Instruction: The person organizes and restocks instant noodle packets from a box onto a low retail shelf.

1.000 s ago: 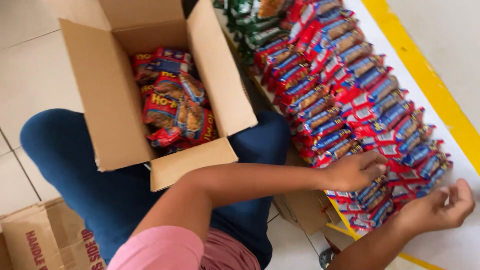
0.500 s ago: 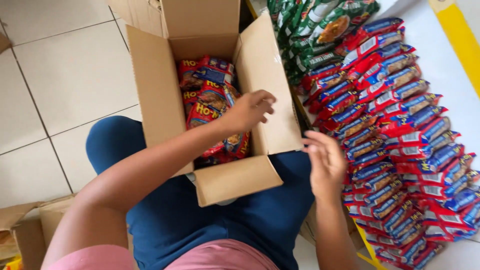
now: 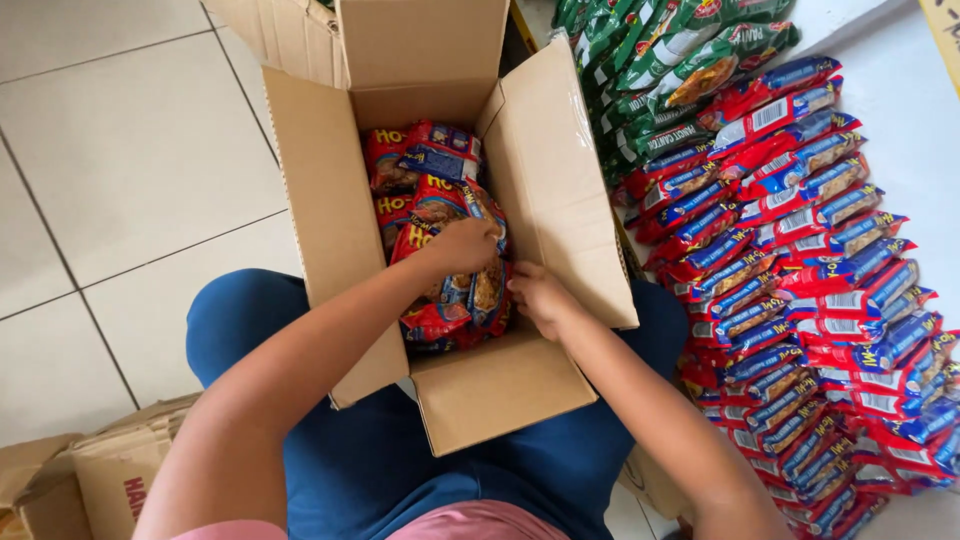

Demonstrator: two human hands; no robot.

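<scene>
An open cardboard box rests on my lap, part full of red and blue snack packets. Both hands are inside it. My left hand curls over the top of several packets near the box's middle. My right hand presses against the same bunch from the right, by the near flap. Whether the fingers grip one packet or only touch the pile is hidden by the hands themselves.
To the right, rows of red and blue packets stand on a white shelf, with green packets behind them. Flattened cardboard lies at the lower left on the tiled floor.
Both hands left the shelf rows on the right and came into the box. The view swung left, so the box now sits in the centre.
</scene>
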